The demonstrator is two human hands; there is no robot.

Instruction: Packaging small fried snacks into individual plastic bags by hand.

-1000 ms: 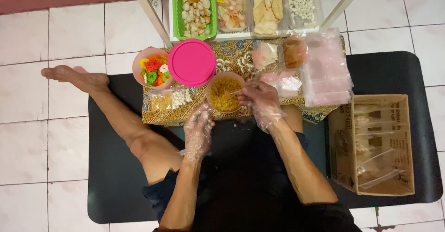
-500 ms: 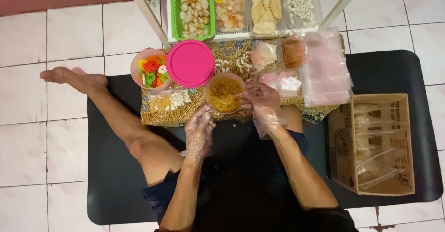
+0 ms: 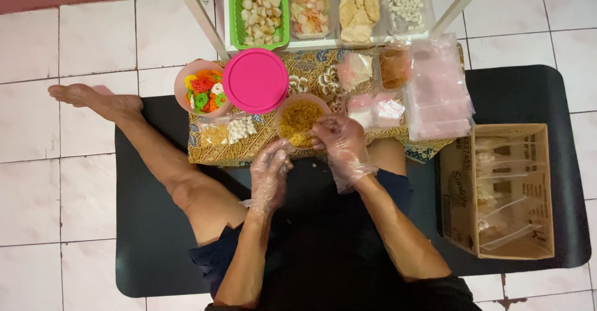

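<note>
Both hands wear thin clear plastic gloves. The right hand sits at the five o'clock rim of the pink bowl of yellow curled crackers, fingers pinched together on a few pieces. The left hand, at seven o'clock just below the bowl, is loosely curled; I cannot tell what it holds. The round pink lid lies at eleven o'clock.

Light: warm, even indoor light is falling from above.
Shadows: lying soft and faint.
Focus: staying sharp overall.
Glare: none is showing on the tiles.
</note>
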